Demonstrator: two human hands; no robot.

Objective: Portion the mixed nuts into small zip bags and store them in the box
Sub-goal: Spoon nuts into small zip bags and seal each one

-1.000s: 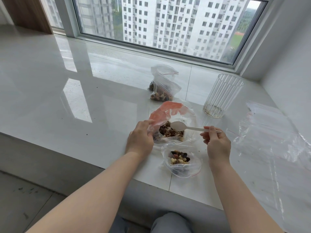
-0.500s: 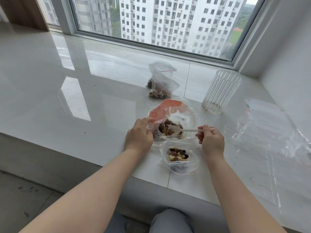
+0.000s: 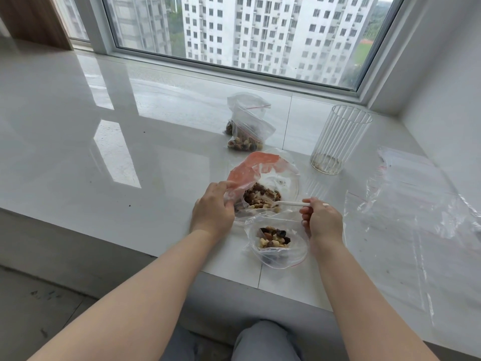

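Observation:
A large clear bag with an orange-red panel lies open on the white sill, with mixed nuts inside. My left hand grips the bag's left edge. My right hand pinches the handle of a white plastic spoon, whose bowl is down in the nuts. Just in front lies a small open zip bag holding a small heap of nuts. Two filled small zip bags stand farther back.
A clear ribbed cup with crumbs at its bottom stands at the right rear. Loose clear plastic bags spread over the sill on the right. The sill's front edge drops to the floor; a window runs behind.
My right hand has moved the spoon left and down, from above the big bag into the nuts. My left hand keeps its hold on the bag's edge.

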